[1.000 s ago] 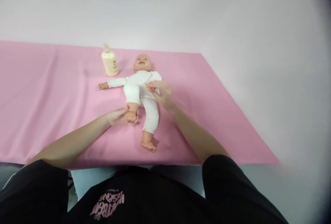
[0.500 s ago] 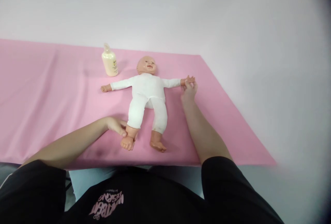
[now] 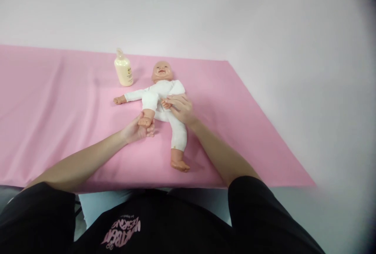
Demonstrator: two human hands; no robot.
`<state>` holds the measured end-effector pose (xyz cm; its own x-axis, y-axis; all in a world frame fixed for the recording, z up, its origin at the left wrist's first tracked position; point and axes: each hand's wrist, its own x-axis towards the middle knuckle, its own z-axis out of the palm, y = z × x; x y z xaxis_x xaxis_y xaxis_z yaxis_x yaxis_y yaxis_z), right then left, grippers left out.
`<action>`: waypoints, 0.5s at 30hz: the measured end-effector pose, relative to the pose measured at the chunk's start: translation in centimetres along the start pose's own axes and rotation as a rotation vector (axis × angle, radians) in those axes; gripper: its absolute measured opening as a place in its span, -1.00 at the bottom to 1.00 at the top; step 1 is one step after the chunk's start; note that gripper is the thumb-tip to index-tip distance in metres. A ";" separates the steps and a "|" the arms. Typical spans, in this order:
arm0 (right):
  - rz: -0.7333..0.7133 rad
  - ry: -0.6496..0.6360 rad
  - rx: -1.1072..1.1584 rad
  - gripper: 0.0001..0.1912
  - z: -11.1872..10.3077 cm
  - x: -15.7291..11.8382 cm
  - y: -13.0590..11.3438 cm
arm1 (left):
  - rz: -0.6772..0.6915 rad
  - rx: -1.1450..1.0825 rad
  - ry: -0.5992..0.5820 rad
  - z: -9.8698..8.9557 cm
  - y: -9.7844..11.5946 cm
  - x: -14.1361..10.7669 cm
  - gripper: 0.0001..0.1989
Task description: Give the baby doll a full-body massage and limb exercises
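Note:
A baby doll (image 3: 178, 128) in a white suit lies on its back, its head away from me. My left hand (image 3: 135, 129) is closed round the ankle of the leg on the left, which is bent up toward the doll's belly. With my right hand (image 3: 182, 109) I hold the doll's hand on the right side, and that arm is folded across its body. The doll's other arm is stretched out to the left. Its other leg lies straight toward me.
A pale yellow pump bottle (image 3: 124, 72) stands to the left of the doll's head. Pink cloth (image 3: 235, 140) covers the table, with folds at the left. The table's front edge is close to my body, and a pale wall rises behind.
My left hand has pushed the doll's leg up from straight to bent. My right hand has brought the doll's arm inward from outstretched to across the belly. The doll's head has turned slightly.

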<state>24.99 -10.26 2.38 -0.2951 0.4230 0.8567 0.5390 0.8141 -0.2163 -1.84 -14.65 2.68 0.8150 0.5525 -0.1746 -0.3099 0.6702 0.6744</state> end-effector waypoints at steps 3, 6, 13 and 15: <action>-0.021 -0.046 -0.031 -0.78 -0.1 -0.1 -0.1 | -0.004 0.005 -0.034 -0.5 -0.3 0.2 -0.44; 0.038 0.094 -0.013 -0.79 -0.7 0.1 0.5 | -0.062 0.087 -0.136 -1.0 -0.5 -0.2 -0.37; 0.543 0.605 0.347 -0.39 -2.5 -0.2 5.7 | -0.433 0.387 -0.577 -1.2 -0.3 -1.7 -0.33; 0.666 0.703 0.372 -0.32 -2.7 -1.4 7.7 | -0.458 0.445 -0.590 -1.3 -0.2 -1.8 -0.37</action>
<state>31.72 -5.66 0.81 0.5650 0.6020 0.5643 0.1113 0.6220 -0.7750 -3.84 -15.13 1.92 0.9714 -0.1542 -0.1804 0.2309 0.4395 0.8681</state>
